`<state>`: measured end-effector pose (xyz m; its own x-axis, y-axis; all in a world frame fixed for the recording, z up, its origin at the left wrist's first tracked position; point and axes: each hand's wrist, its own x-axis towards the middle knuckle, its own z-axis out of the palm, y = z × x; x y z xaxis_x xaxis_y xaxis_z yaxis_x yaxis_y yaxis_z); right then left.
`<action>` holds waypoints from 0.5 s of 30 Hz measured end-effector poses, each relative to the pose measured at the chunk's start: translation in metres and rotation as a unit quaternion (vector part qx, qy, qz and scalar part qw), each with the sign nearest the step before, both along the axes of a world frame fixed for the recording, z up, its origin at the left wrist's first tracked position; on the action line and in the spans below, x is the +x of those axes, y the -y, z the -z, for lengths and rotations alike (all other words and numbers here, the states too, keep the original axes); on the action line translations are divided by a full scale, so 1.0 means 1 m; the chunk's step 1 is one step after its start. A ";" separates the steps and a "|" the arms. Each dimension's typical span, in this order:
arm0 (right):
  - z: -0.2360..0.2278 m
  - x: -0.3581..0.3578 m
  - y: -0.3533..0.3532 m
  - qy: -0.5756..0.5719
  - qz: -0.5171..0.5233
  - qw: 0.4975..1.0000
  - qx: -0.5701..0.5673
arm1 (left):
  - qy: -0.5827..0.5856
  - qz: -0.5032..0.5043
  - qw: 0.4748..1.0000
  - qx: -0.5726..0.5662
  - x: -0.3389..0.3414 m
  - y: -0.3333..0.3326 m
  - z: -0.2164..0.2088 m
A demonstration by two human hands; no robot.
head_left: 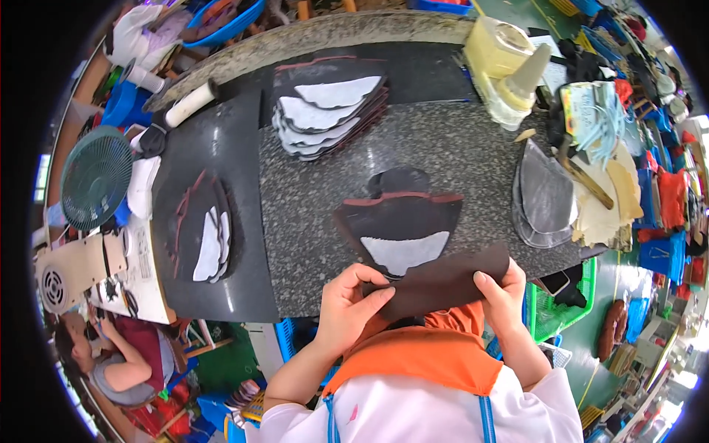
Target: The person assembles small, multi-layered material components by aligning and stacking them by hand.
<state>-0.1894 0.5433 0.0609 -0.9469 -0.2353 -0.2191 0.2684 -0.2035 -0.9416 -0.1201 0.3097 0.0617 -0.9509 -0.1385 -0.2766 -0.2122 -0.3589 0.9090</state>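
A dark brown, leather-like piece (447,284) is stretched between my two hands at the table's near edge. My left hand (354,299) pinches its left end, thumb on top. The right hand (505,289) grips the other end the same way. Just beyond lies a black cut piece (402,218) with a reddish edge strip and a white patch (405,251); the held piece overlaps its near side. Farther back is a fanned stack of similar black pieces with white patches (325,114). A smaller stack of them (210,236) rests on the left.
The speckled stone tabletop (303,221) carries a yellowish container with a brush-like cone (509,70) at back right. Grey rounded pieces (543,196) and a wooden-handled tool (587,181) lie at right. A green fan (96,177) and a seated person (122,362) are at left.
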 end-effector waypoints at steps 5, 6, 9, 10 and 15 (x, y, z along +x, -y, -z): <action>0.028 -0.029 0.024 -0.156 -0.056 0.933 0.320 | -0.017 -0.056 0.951 -0.304 -0.045 0.032 0.040; 0.029 -0.034 0.029 -0.156 -0.057 0.933 0.319 | -0.016 -0.061 0.932 -0.357 -0.053 0.037 0.043; 0.033 -0.047 0.041 -0.205 -0.041 0.906 0.367 | -0.042 -0.095 0.919 -0.381 -0.068 0.038 0.043; 0.036 -0.051 0.043 -0.203 -0.040 0.906 0.369 | -0.042 -0.093 0.920 -0.380 -0.072 0.038 0.046; 0.044 -0.063 0.045 -0.177 -0.046 0.909 0.374 | -0.021 -0.084 0.918 -0.386 -0.078 0.036 0.050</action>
